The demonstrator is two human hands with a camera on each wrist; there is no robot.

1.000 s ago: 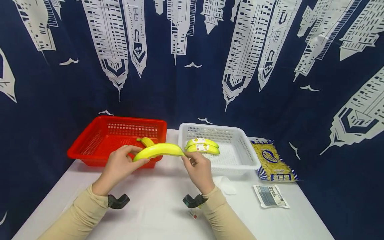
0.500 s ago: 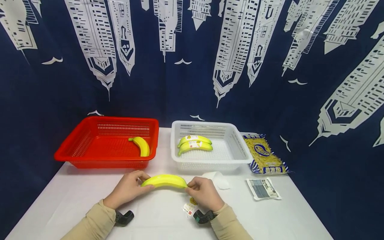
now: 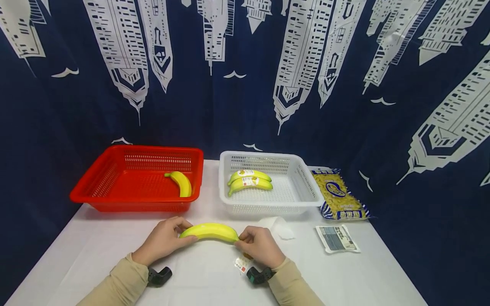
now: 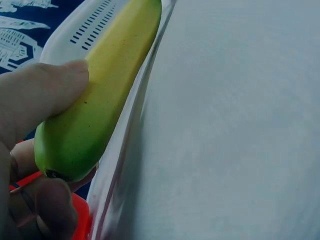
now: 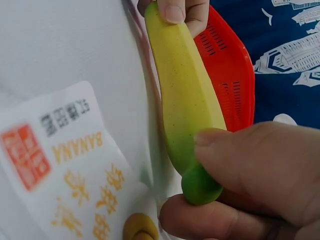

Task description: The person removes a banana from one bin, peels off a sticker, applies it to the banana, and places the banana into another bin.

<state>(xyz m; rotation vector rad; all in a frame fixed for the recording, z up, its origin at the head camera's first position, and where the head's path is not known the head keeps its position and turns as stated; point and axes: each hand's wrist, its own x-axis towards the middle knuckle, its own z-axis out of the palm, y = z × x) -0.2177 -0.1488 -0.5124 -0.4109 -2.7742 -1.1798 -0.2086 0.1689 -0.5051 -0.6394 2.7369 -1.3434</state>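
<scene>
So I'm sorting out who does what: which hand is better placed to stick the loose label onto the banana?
Probably the right hand: the banana label lies on the table just beside it, while the left hand grips the far end of the banana and can steady it.

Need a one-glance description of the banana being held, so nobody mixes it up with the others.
On the white table, in front of the red basket and white basket, a banana is gripped at its ends by the left hand and right hand. Unlike the others, it's outside any basket.

Yellow, green-tipped banana (image 3: pixel 209 230), lying crosswise just above the white table (image 3: pixel 344 276), each end pinched.
</scene>
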